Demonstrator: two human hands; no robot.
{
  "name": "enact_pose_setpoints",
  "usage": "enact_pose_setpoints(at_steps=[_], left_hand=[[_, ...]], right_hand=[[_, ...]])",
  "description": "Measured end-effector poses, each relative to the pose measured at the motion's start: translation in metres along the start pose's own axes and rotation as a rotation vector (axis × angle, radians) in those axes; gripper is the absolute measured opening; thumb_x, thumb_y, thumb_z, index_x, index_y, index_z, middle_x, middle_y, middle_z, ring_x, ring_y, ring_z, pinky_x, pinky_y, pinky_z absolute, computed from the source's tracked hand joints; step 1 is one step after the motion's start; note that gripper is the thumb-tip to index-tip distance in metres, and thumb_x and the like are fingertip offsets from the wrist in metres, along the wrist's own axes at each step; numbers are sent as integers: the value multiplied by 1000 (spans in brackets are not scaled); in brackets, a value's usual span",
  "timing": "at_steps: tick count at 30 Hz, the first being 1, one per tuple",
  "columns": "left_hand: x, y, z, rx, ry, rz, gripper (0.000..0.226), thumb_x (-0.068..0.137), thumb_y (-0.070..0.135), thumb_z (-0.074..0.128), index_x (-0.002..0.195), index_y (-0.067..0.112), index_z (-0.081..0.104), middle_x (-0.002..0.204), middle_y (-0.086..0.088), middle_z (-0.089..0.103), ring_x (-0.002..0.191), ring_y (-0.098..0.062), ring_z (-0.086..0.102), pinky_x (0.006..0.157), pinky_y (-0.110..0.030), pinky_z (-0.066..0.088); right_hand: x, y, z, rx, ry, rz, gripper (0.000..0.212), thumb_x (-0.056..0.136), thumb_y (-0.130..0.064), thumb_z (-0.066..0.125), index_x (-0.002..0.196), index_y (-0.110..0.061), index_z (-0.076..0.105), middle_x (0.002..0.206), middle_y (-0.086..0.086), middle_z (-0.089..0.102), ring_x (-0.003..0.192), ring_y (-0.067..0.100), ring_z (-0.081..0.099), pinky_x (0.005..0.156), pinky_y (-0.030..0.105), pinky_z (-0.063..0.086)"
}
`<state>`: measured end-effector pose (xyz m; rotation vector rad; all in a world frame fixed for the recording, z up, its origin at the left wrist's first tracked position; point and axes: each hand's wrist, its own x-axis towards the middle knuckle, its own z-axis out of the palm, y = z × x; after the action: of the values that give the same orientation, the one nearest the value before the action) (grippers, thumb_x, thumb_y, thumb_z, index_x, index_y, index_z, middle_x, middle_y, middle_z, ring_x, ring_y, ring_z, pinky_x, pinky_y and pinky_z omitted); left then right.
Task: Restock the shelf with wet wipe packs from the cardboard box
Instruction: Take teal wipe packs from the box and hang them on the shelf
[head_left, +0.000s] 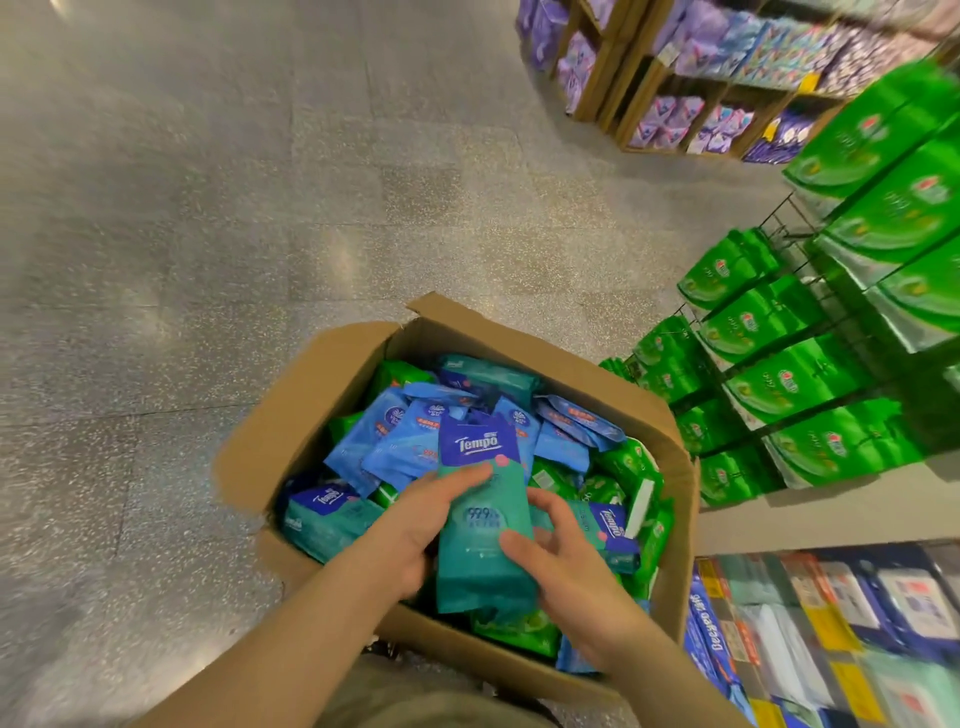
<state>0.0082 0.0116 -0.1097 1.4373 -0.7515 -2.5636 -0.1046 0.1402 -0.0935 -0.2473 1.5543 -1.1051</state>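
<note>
Currently the cardboard box (332, 395) stands on the floor (208, 208) with its flaps open, just left of the shelf (810, 509). It is filled nearly to the rim with loose packs in three kinds: teal-and-blue Tempo packs, light blue packs (400, 441) and green packs (628, 467). The fill level indicates, as a judgement, that the restocking is at an early stage and that most of the stock remains to be moved.

Both hands work on one teal Tempo pack (483, 525), which stands upright above the pile at the near side of the box. The left hand (421, 519) grips the pack's left edge, with the thumb laid across its front. The right hand (556, 551) holds the right edge, its fingers curled toward the pack and its thumb on the front. The pack is lifted clear of the heap but is not yet out of the box.

To the right, wire racks carry rows of green bagged goods (789, 384). Below the shelf ledge, at the near right, a row of packaged goods (852, 623) stands front-on. The blur prevents confirmation of which slot takes the Tempo packs, or of how many are already placed.
</note>
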Motion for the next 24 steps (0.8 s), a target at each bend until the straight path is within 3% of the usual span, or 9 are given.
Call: enact_pose_setpoints(at_steps=[2,4,7,10,12,15,19,22,24], left_hand=[[-2,1,-14,-11,68,56,49,80,18,79,125,3,67,104,-24,76,81,-35,75,69,-43,63],[-7,7,-30,-28,111,91,48,79,14,79,124,3,66,101,-23,77,74,-32,75,62,-40,62],[-14,18,-53,-85,150,144,42,83,15,77,122,6,67,103,-21,77,75,-32,75,70,-42,62],[-20,25,-70,-157,177,207,32,90,17,71,121,9,68,105,-21,77,76,-32,74,78,-46,61],[-23,27,-77,-198,184,229,27,93,20,68,119,11,70,104,-19,77,76,-31,75,77,-46,62],[-28,29,-85,-254,196,232,25,92,24,67,113,11,72,98,-17,78,72,-29,76,67,-42,64],[-33,30,-92,-286,187,221,32,95,34,66,116,11,72,107,-19,77,81,-32,76,75,-44,62],[-34,31,-95,-304,196,218,30,96,35,65,113,11,72,106,-18,78,81,-32,76,77,-45,61],[-33,32,-95,-316,196,223,28,96,34,64,111,11,73,104,-18,78,81,-32,76,78,-45,60]], right_hand=[[6,1,-2,-77,-58,-6,29,102,-26,59,131,-24,56,107,10,75,90,25,71,71,37,55],[20,10,-11,-183,60,5,27,104,-38,54,121,-20,65,106,8,75,89,21,68,73,38,53],[42,32,-29,-759,350,60,29,99,-47,60,93,-19,64,89,-2,69,84,16,64,79,36,50],[59,52,-30,-987,281,230,44,94,-53,62,67,-21,48,64,-3,53,66,19,55,63,34,36],[67,53,-24,-943,248,283,44,92,-58,63,73,-19,58,74,1,61,72,20,59,65,32,38],[81,53,-22,-634,306,343,40,85,-51,77,96,-14,68,99,9,72,87,25,69,79,30,53],[93,49,-27,-479,174,485,59,72,-52,87,110,-10,72,99,12,79,92,34,77,89,53,61],[95,49,-21,-449,95,541,54,84,-53,79,119,-14,70,101,10,80,97,30,77,92,49,60],[97,54,-16,-448,69,557,66,71,-62,85,118,-17,70,103,7,79,95,29,77,92,46,60]])
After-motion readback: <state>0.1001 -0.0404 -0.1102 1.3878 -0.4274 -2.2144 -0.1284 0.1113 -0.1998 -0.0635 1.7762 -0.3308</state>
